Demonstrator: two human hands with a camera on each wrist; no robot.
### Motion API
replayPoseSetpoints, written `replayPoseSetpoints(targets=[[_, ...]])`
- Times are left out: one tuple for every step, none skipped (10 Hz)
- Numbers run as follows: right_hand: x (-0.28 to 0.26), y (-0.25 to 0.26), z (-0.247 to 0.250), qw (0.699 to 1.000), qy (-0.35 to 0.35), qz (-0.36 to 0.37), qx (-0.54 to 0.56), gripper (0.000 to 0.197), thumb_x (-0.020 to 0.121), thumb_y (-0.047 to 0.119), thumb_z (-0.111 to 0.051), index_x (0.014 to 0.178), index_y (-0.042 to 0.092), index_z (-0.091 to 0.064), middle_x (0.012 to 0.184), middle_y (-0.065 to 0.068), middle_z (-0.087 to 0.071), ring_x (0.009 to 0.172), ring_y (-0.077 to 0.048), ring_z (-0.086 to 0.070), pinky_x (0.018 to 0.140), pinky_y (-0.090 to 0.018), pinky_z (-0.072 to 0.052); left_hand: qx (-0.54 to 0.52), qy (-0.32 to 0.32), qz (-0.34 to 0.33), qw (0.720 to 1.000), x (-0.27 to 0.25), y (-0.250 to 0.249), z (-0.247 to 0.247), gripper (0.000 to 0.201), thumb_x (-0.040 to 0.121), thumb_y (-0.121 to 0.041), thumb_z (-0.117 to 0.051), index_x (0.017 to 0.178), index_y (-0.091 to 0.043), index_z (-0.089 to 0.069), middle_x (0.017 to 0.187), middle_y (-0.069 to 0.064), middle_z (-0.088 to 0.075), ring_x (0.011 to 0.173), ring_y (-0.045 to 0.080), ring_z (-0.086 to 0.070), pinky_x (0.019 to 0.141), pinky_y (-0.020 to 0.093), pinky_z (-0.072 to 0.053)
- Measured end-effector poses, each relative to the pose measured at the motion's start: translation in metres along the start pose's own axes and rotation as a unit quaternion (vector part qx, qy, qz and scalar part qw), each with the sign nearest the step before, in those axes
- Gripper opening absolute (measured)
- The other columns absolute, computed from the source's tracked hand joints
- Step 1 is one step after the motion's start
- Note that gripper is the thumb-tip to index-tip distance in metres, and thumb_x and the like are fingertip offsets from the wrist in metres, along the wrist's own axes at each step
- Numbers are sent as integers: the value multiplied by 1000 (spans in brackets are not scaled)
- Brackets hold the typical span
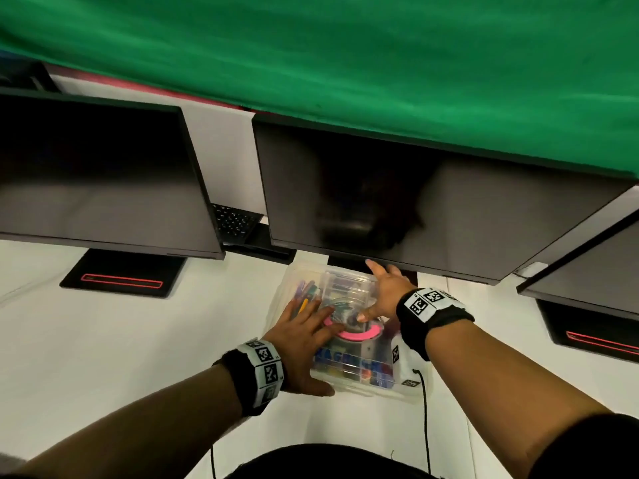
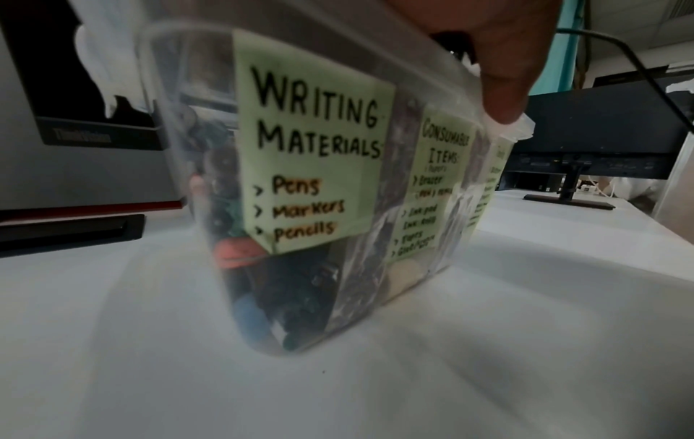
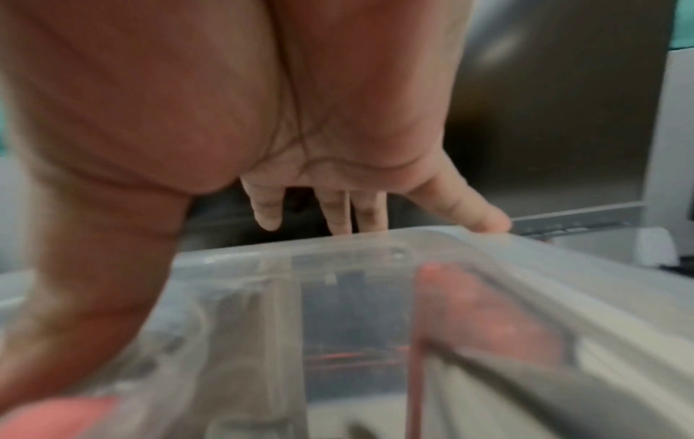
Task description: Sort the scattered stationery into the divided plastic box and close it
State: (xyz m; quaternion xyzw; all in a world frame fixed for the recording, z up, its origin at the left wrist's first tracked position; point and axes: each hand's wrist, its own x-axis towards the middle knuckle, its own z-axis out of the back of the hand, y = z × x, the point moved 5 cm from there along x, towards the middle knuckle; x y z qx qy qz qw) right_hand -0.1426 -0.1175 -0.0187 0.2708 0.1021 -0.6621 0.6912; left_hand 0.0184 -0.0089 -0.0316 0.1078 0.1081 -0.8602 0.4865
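Note:
The clear divided plastic box (image 1: 349, 373) stands on the white table with its clear lid (image 1: 340, 281) on top. Pens, a pink tape roll (image 1: 359, 335) and other stationery show through it. My left hand (image 1: 304, 331) lies flat on the lid's left side, fingers spread, thumb over the near edge. My right hand (image 1: 380, 293) presses flat on the lid's right side, fingers straight. In the left wrist view the box's wall (image 2: 300, 297) carries green labels (image 2: 311, 157) reading "Writing Materials". In the right wrist view my fingers (image 3: 338, 214) reach the lid's far edge (image 3: 413, 237).
Three dark monitors (image 1: 397, 202) stand along the back, the middle one just behind the box. A monitor base with a red stripe (image 1: 121, 276) sits at the left. A black cable (image 1: 425, 409) hangs off the table near the box's right corner.

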Motion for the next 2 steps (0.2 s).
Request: replayPoseSetpoints(targets=[[-19,-17,15,973,-80,38,214,107,65,31,-83,147,35,-15,157,-6,-15,141,-27,-27,113,-40,-31,-45,-15,-16,999,2,2,10,105,65,-84,-42,149,-33,-2,160,1,2,147,25,10,108,42,20],[-62,-73,11,876,-131,-6,463,63,78,16,-73,133,25,-45,149,-7,-35,124,-28,-47,98,-40,-44,-164,-50,-12,985,-11,11,11,91,67,-72,-52,145,-36,-22,152,-19,-19,141,-3,-2,113,27,7]])
